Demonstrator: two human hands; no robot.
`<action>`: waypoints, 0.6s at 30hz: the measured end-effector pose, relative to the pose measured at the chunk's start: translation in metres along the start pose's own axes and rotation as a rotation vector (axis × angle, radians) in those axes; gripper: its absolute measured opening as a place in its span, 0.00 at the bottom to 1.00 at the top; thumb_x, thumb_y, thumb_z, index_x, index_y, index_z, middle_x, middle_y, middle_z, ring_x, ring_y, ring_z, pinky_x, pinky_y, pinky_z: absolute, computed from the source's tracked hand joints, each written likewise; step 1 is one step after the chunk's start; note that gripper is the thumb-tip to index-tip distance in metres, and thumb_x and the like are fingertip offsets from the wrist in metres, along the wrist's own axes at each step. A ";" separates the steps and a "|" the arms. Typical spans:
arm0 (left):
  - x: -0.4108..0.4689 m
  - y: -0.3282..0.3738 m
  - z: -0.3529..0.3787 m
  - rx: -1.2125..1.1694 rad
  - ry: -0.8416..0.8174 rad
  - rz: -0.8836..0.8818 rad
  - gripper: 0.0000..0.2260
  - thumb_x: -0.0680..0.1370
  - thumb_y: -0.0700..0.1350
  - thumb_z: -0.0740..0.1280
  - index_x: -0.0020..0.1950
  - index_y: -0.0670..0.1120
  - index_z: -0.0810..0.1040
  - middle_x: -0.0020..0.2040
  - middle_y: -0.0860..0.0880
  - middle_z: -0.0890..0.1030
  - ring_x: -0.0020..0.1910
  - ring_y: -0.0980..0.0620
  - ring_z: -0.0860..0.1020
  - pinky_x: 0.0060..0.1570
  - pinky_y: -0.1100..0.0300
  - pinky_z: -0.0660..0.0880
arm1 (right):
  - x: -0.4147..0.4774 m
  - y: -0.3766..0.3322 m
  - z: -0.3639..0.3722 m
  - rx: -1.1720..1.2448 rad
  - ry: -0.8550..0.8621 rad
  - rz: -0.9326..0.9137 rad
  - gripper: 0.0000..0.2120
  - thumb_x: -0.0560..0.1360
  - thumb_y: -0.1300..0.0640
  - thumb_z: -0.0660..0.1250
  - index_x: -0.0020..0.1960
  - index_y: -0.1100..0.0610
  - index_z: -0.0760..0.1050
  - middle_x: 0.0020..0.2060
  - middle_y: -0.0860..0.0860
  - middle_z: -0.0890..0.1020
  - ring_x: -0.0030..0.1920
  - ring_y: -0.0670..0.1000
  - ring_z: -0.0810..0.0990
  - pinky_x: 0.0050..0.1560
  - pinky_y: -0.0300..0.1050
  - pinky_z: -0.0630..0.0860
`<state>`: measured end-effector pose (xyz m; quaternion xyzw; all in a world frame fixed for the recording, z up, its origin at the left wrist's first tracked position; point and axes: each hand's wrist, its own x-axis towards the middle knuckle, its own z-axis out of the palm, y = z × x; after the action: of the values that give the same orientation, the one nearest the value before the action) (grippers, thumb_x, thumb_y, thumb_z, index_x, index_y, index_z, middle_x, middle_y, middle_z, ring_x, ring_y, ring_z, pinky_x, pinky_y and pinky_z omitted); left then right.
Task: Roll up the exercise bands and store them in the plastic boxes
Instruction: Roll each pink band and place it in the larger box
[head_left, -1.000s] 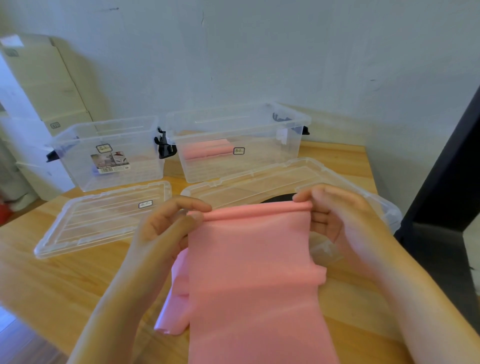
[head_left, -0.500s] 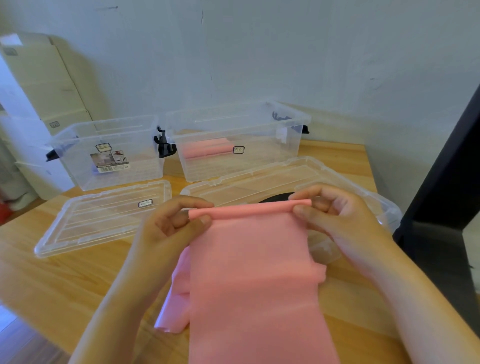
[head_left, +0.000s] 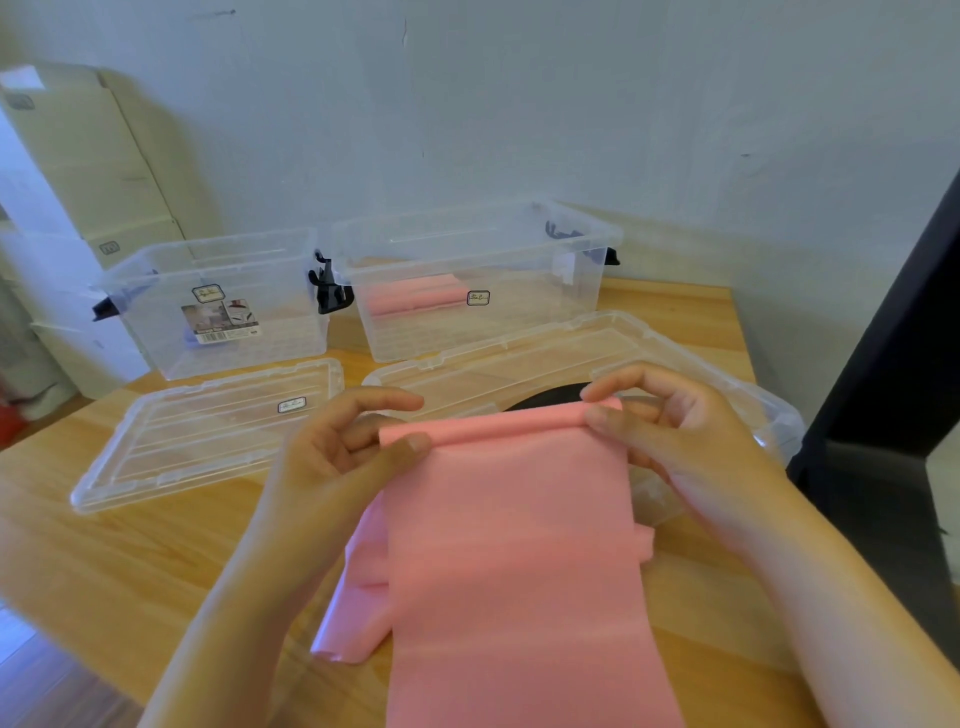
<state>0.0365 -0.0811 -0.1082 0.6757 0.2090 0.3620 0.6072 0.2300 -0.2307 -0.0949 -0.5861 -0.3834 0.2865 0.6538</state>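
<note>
We look down on a light wood table (head_left: 130, 561) w/ a pale wall (head_left: 519, 104) behind it at 12. Stacked cardboard cartons (head_left: 78, 156) stand at 10, and a dark upright post (head_left: 893, 338) at 3.

Counts, L to R:
- 2 clear plastic boxes, both open, side by side: left box (head_left: 291, 332) at 11 w/ a paper label on its front, right box (head_left: 519, 332) at 12 w/ rolled pink band (head_left: 415, 300) inside. How many rolls, we can't tell.
- 2 clear lids lie flat in front of them, left lid (head_left: 171, 447) at 10, right lid (head_left: 519, 358) at 1. A black item (head_left: 545, 397) shows partly, just beyond the roll in the hands.
- 1 loose pink band (head_left: 509, 545) runs from 6 up to centre, far end turned into a thin roll.
- 2 hands: left hand (head_left: 332, 462) pinches the roll's left end btwn thumb and curled fingers. Right hand (head_left: 685, 436) pinches the right end likewise.
</note>
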 end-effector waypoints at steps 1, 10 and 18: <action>0.000 0.000 0.001 -0.002 0.010 -0.007 0.14 0.66 0.42 0.77 0.51 0.49 0.82 0.38 0.46 0.82 0.39 0.53 0.79 0.39 0.66 0.76 | 0.000 0.000 -0.001 0.004 -0.005 0.017 0.10 0.69 0.60 0.70 0.50 0.58 0.79 0.35 0.52 0.84 0.37 0.47 0.81 0.39 0.35 0.77; 0.000 -0.003 0.005 0.046 0.006 0.032 0.05 0.73 0.35 0.70 0.47 0.43 0.79 0.41 0.49 0.82 0.41 0.56 0.78 0.40 0.70 0.74 | -0.002 -0.001 0.000 0.044 -0.025 0.099 0.09 0.70 0.64 0.69 0.49 0.59 0.81 0.35 0.51 0.84 0.33 0.44 0.81 0.31 0.32 0.74; -0.001 -0.002 0.004 0.047 -0.012 0.002 0.05 0.73 0.47 0.71 0.46 0.49 0.78 0.30 0.47 0.73 0.27 0.54 0.69 0.26 0.64 0.65 | -0.003 -0.004 0.001 0.029 -0.009 0.063 0.09 0.68 0.62 0.70 0.48 0.59 0.80 0.35 0.52 0.84 0.34 0.45 0.81 0.35 0.33 0.77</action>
<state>0.0395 -0.0843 -0.1104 0.6922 0.2129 0.3536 0.5920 0.2276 -0.2334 -0.0917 -0.5872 -0.3635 0.3148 0.6512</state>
